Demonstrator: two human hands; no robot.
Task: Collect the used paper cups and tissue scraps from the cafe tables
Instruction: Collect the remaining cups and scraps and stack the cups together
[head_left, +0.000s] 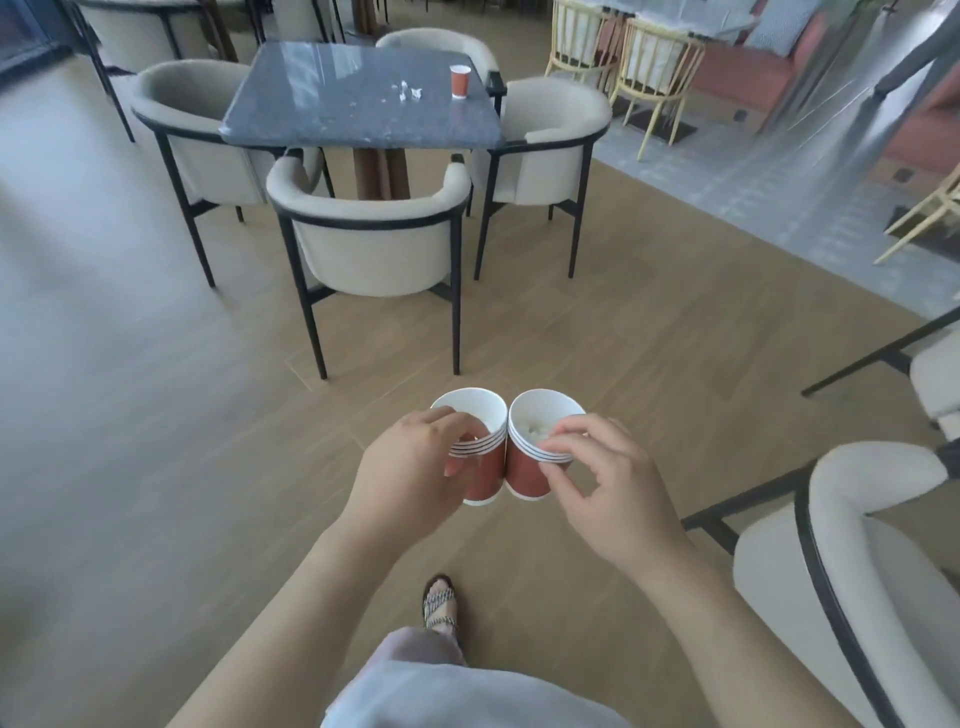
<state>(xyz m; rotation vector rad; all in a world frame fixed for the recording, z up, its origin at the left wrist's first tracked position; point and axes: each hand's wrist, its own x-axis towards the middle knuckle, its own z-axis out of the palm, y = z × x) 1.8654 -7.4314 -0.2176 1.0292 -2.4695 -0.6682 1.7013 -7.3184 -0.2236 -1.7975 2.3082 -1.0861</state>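
My left hand (410, 467) grips a stack of red paper cups (485, 480) with white insides. Beside it, touching rim to rim, my right hand (602, 483) holds a second stack of red cups (524, 475) with white tissue scraps inside. Both stacks are held over the wooden floor in front of me. Ahead stands a dark grey stone table (337, 119). On it a single red paper cup (460, 81) stands upright near the far right corner, and small white tissue scraps (409, 92) lie to its left.
Beige armchairs with black frames surround the table; the nearest one (371, 244) has its back to me. Another such chair (852, 571) is close at my right. Yellow wooden chairs (654, 62) stand at the back right. My sandalled foot (440, 605) is on the floor below.
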